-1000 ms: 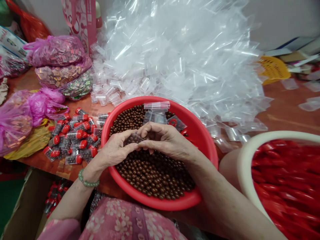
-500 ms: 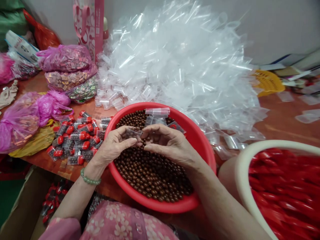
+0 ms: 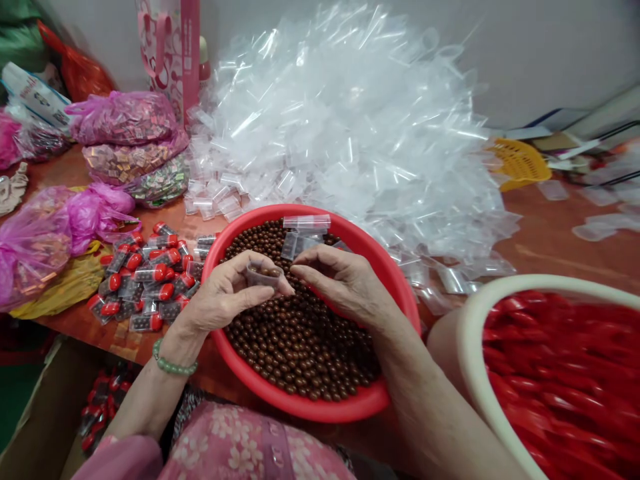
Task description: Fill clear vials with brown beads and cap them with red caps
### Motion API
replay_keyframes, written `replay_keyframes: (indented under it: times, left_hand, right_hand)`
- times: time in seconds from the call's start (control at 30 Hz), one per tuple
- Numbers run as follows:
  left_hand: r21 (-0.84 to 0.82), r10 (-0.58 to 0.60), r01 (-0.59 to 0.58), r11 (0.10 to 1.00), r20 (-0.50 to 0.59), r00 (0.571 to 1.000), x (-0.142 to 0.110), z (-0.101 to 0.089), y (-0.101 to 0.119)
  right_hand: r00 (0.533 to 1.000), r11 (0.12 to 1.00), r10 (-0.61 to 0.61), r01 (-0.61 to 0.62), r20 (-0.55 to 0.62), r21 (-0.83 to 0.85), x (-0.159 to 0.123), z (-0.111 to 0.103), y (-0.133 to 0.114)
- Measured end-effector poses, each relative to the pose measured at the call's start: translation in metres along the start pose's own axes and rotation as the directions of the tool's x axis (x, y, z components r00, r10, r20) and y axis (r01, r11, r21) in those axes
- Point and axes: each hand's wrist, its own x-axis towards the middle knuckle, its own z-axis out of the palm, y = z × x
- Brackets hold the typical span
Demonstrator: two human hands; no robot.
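Here, over one red basin (image 3: 320,415), the left hand (image 3: 225,299) grips one clear tube (image 3: 263,275), while the right hand (image 3: 350,287) curls its fingers (image 3: 315,255) narrowly just beside it

Honestly nothing legible here, folks: the pink bag (image 3: 191,60) has some print down its side and the white packet (image 3: 36,95) has some too, but both are too blurry to read.

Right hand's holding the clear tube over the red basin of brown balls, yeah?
No, the hand is wrong: the left hand holds the clear tube, as the head view shows. The right hand is beside it, not holding it. The tube is over the red basin of brown balls, as you said.
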Motion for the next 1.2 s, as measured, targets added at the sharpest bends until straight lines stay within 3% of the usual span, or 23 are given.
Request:
replay_keyframes:
  times: [0.3, 0.47, 0.6, 0.73, 0.83, 0.93, 1.07, 1.2]
  left_hand:
    - [-0.055, -0.048, 0.048, 0.997, 0.004, 0.999, 0.002, -0.002, -0.010]
    - [-0.066, -0.057, 0.051, 0.997, -0.108, 0.993, 0.004, -0.004, -0.011]
    - [-0.013, -0.060, 0.059, 0.998, -0.105, 0.993, 0.004, -0.004, -0.010]
    - [0.094, -0.029, 0.039, 0.995, -0.108, 0.994, 0.005, -0.003, -0.009]
    - [0.109, -0.016, 0.027, 0.994, -0.101, 0.995, 0.005, -0.006, -0.011]
    - [0.059, 0.000, 0.007, 0.998, -0.116, 0.993, 0.006, -0.008, -0.013]
    - [0.001, -0.006, 0.006, 1.000, -0.190, 0.982, 0.007, -0.009, -0.013]
    - [-0.023, -0.012, 0.007, 1.000, -0.234, 0.972, 0.008, -0.010, -0.015]
  right_hand:
    - [0.998, 0.994, -0.057, 0.058, 0.012, -0.093, 0.001, 0.000, 0.001]
    - [0.998, 0.991, -0.061, 0.061, 0.009, -0.122, 0.001, -0.001, 0.002]
    - [0.995, 0.974, -0.101, 0.102, 0.015, -0.200, 0.001, 0.002, 0.006]
    - [0.991, 0.881, -0.128, 0.136, 0.050, -0.454, 0.003, 0.007, 0.017]
    - [0.992, 0.741, -0.058, 0.120, 0.115, -0.661, 0.004, 0.011, 0.025]
    - [0.985, 0.652, 0.028, 0.111, 0.170, -0.750, 0.006, 0.015, 0.028]
    - [0.988, 0.720, 0.047, 0.069, 0.147, -0.691, 0.008, 0.012, 0.027]
    - [0.998, 0.850, -0.033, -0.005, -0.061, -0.526, 0.006, -0.004, 0.026]
